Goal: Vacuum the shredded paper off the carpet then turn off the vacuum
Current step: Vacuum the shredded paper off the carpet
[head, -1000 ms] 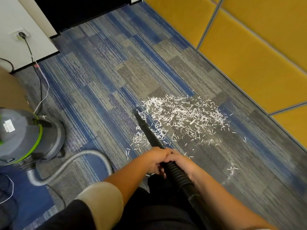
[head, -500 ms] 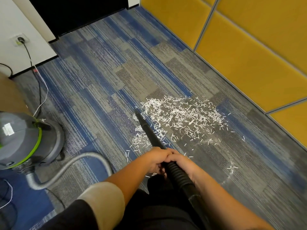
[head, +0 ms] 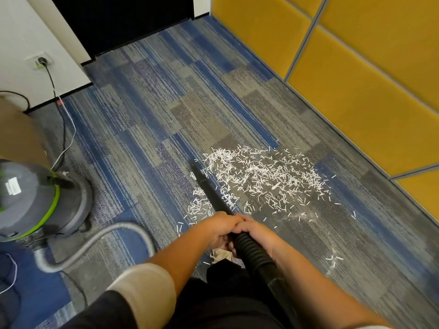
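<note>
White shredded paper (head: 263, 179) lies scattered over the blue and grey carpet (head: 147, 129) in front of me. A black vacuum nozzle (head: 206, 186) points forward into the left side of the pile, its tip touching the carpet. My left hand (head: 217, 227) and my right hand (head: 256, 232) both grip the nozzle where it joins the ribbed black hose (head: 251, 251), side by side. The grey canister vacuum (head: 35, 198) with a green band stands at the left, its silver hose (head: 99, 238) curving across the floor.
A yellow padded wall (head: 356, 74) runs along the right. The power cord (head: 63, 129) runs from a wall socket (head: 40, 61) to the canister. A dark doorway (head: 123, 22) is ahead. A brown box edge (head: 16, 129) sits at the left.
My view has tilted slightly upward, so the scene sits lower in the frame. Hands, nozzle and paper pile look unchanged.
</note>
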Action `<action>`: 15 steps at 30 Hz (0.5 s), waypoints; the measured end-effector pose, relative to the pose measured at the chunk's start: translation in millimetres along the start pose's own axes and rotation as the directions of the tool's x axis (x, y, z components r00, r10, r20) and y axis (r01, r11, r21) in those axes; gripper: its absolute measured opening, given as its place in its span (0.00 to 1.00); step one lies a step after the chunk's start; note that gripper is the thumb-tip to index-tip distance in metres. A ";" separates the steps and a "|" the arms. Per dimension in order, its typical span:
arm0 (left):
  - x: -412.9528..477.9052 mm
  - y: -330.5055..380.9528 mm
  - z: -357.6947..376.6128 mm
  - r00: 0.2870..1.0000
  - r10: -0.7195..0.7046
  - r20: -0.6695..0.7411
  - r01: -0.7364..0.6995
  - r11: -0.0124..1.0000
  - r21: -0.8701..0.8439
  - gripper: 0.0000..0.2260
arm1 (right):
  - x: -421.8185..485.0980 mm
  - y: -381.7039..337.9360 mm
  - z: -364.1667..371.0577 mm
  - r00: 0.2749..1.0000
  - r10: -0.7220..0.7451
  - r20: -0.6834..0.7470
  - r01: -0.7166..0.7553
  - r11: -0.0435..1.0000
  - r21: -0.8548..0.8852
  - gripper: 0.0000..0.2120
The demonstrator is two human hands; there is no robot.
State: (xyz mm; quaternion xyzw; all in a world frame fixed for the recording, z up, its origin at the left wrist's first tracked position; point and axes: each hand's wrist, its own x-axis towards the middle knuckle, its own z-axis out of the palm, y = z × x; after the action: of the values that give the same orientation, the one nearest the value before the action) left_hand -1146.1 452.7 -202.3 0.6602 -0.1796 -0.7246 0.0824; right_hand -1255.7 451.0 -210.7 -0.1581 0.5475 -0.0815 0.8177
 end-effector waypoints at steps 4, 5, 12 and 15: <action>5.3 16.4 11.1 1.000 0.004 0.004 -0.004 0.999 0.041 0.08 | -0.4 -10.9 -16.5 0.999 -0.011 -0.034 0.012 1.000 0.022 0.28; 7.5 20.3 14.7 1.000 0.004 0.005 -0.004 0.999 0.042 0.07 | -0.3 -13.8 -20.3 0.999 -0.015 -0.039 0.016 1.000 0.025 0.28; 18.4 33.5 27.1 1.000 -0.001 0.021 0.000 1.000 0.031 0.06 | -3.3 -24.2 -34.5 0.999 -0.025 -0.040 0.028 0.998 0.057 0.25; 17.8 34.1 24.2 1.000 -0.009 -0.007 0.009 0.999 0.049 0.08 | 1.4 -24.5 -33.1 0.999 -0.017 -0.049 0.020 0.998 0.058 0.30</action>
State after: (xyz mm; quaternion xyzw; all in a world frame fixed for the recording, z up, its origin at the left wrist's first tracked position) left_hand -1176.1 418.6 -204.7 0.6652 -0.1940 -0.7183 0.0634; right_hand -1284.7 422.0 -215.0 -0.1371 0.5631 -0.1090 0.8076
